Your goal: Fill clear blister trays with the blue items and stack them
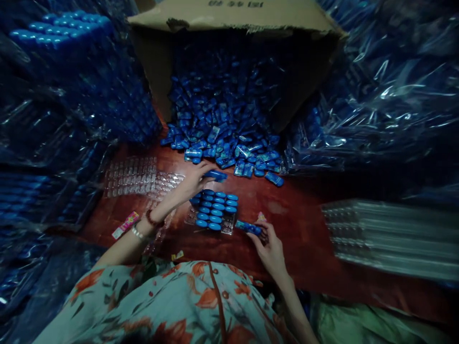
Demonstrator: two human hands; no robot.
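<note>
My left hand (197,180) is closed on a small blue bottle (215,176), just above the far edge of a clear plastic tray (228,223). Rows of blue bottles (215,210) lie in that tray, and part of its near right corner shows bare compartments. To the right of the tray, my right hand (268,241) grips another blue bottle with a printed wrapper (247,227) between thumb and fingers. Beyond both hands, a heap of loose blue wrapped bottles (225,129) spills out of a cardboard box (236,16) onto the table.
Clear trays (131,177) lie on the red-brown table (301,210) at left; a stack of them (390,239) stands at right. A pink packet (125,225) rests near my left forearm. Plastic-wrapped blue stacks (89,71) rise at left, others (380,105) at right.
</note>
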